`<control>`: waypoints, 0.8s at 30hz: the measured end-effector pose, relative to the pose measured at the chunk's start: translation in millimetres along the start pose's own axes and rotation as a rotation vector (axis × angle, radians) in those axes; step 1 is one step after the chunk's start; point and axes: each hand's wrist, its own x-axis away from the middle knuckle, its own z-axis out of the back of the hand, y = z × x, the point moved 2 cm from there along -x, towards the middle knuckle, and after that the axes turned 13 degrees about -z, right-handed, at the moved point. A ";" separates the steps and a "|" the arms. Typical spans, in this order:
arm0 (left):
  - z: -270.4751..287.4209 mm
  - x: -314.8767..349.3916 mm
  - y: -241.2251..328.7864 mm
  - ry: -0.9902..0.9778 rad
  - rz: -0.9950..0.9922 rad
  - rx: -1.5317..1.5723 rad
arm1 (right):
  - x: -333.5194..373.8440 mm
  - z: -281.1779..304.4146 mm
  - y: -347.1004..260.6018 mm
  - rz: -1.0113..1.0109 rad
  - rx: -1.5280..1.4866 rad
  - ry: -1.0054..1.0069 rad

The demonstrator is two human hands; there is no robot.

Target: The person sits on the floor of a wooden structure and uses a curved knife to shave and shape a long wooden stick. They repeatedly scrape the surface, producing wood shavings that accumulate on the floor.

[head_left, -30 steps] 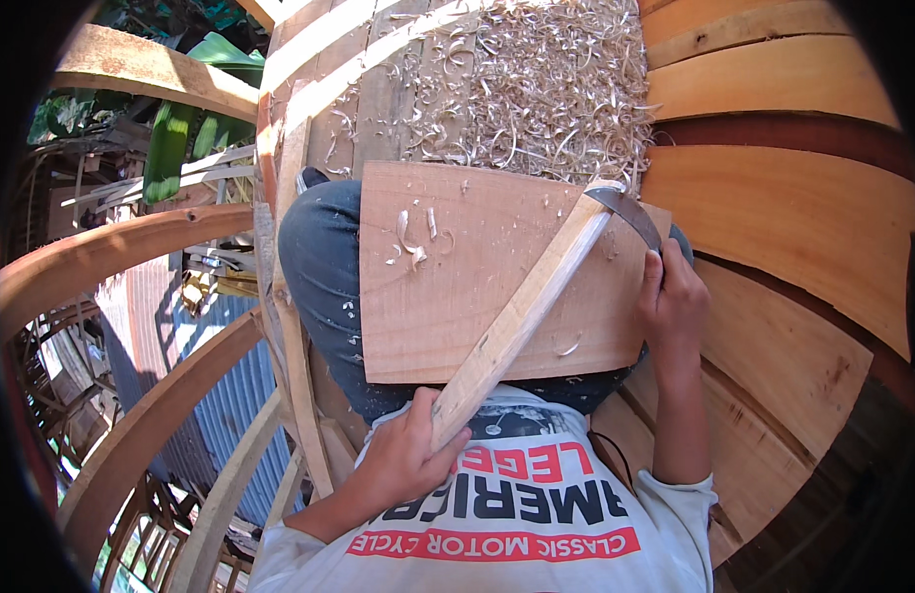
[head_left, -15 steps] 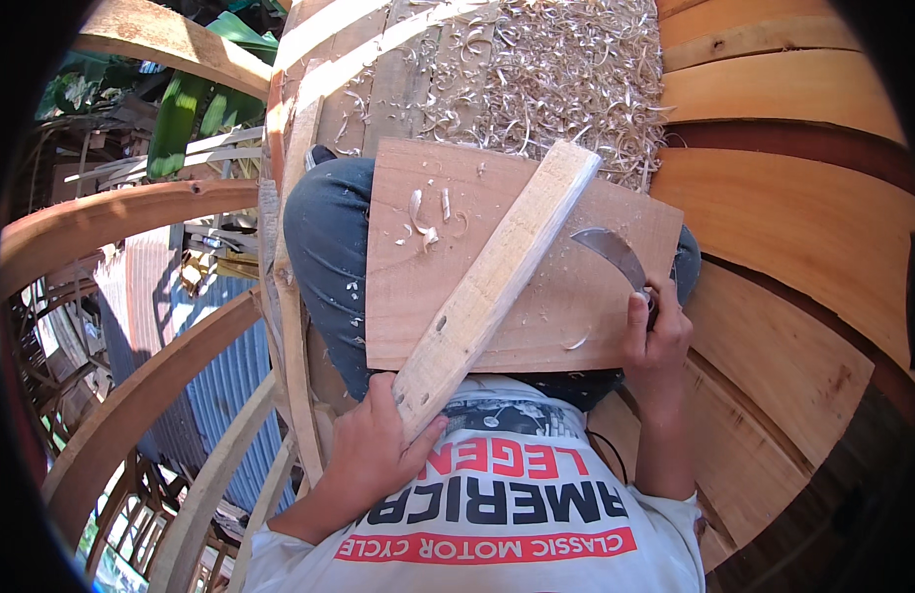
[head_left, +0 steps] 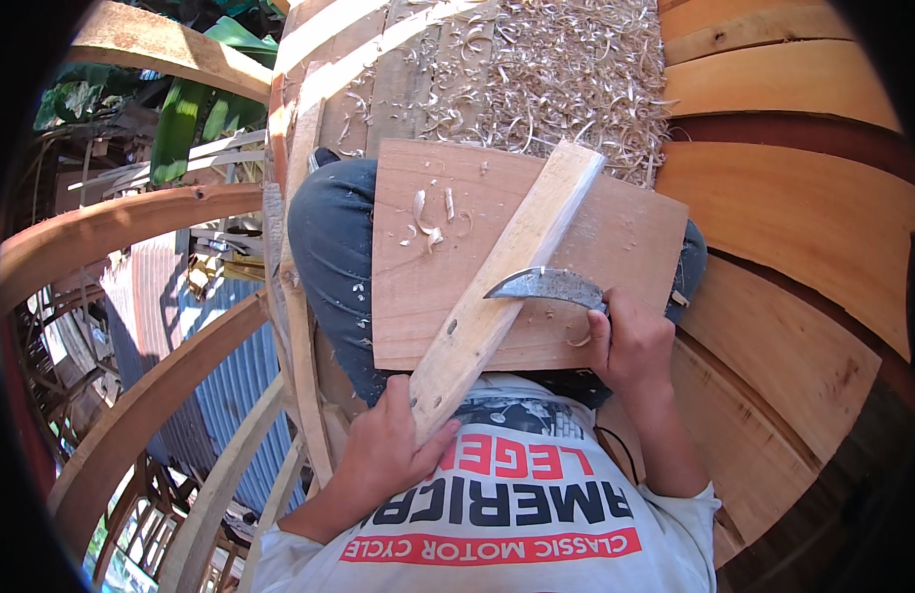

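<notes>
A flat wooden board (head_left: 418, 296) rests across my lap. Over it, slantwise from near left to far right, lies a wooden bar (head_left: 525, 232) with small dark holes toward its near end. My left hand (head_left: 388, 435) is closed around that near end, close to my shirt. In my right hand (head_left: 635, 341) is a knife with a curved, sickle-like blade (head_left: 546, 287). Its tip points left and the blade crosses above the middle of the bar; whether it touches the wood I cannot tell. The handle is mostly hidden in my fingers.
Curled wood shavings (head_left: 566, 89) cover the planks ahead, and a few lie on the board. Wide curved planks (head_left: 774, 188) rise on the right. On the left are curved timber ribs (head_left: 151, 366), with corrugated sheets (head_left: 240, 395) and green leaves (head_left: 181, 128) beyond them.
My right hand has moved left and slightly nearer, swinging the knife from the board's right side to over the bar. My left hand and the bar have barely shifted.
</notes>
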 end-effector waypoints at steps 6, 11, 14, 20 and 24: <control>1.0 0.9 -2.9 -0.026 0.023 0.043 | -37.0 5.3 38.4 -0.129 0.051 0.154; -1.9 1.2 -3.0 -0.101 0.051 0.081 | -53.9 9.1 66.8 -0.324 0.019 0.213; -3.2 3.2 -7.0 -0.113 0.077 0.101 | -57.7 19.0 73.1 -0.455 -0.088 0.134; -2.6 -3.5 -4.8 -0.084 0.018 0.086 | -4.0 3.8 1.3 -0.061 -0.157 0.013; -2.9 -3.0 -3.7 -0.058 -0.012 0.039 | -27.4 3.6 15.7 -0.087 -0.029 0.082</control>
